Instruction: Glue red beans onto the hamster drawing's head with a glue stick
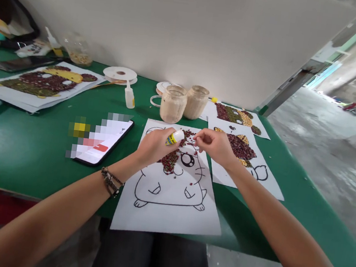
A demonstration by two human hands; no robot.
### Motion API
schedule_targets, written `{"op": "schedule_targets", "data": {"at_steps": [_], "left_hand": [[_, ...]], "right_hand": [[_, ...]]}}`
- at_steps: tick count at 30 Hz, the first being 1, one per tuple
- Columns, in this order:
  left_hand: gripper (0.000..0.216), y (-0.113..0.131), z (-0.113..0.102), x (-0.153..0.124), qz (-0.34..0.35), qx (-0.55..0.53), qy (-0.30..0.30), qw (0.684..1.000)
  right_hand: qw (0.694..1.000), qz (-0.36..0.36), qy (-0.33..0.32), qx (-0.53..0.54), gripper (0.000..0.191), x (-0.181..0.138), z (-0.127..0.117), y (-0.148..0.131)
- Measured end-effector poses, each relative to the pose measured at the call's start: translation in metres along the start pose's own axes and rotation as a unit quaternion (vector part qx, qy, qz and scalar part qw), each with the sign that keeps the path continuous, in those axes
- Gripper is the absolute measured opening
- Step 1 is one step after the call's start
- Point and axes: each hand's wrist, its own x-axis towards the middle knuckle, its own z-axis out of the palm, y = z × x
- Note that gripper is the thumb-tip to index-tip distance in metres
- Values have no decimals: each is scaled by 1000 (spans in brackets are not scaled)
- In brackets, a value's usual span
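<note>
My left hand (153, 147) is wrapped round a small glue bottle (171, 138) with a yellow label and a white end. It hovers over a sheet of paper (167, 219) with a black outline drawing of a round, whiskered animal. Small reddish and green beans (170, 162) cover part of the animal's head, and a few lie loose. Above the sheet's upper right part, my right hand (213, 144) has its thumb and fingertips pinched together. Whatever sits between those fingertips is too small to name.
Two jars (173, 104) stand behind the sheet. A lit phone (103, 144) lies to the left, below an upright white glue bottle (129, 96). Bean-covered pictures lie at right (241, 148) and left (43, 80). White ribbon spools (120, 74) rest near the wall.
</note>
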Motion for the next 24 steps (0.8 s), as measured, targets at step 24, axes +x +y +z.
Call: {"op": "schedule_targets", "data": {"at_steps": [24], "left_hand": [[23, -30, -10, 16, -88, -141, 90, 982]], "right_hand": [[980, -24, 165, -105, 19, 14, 7, 46]]}}
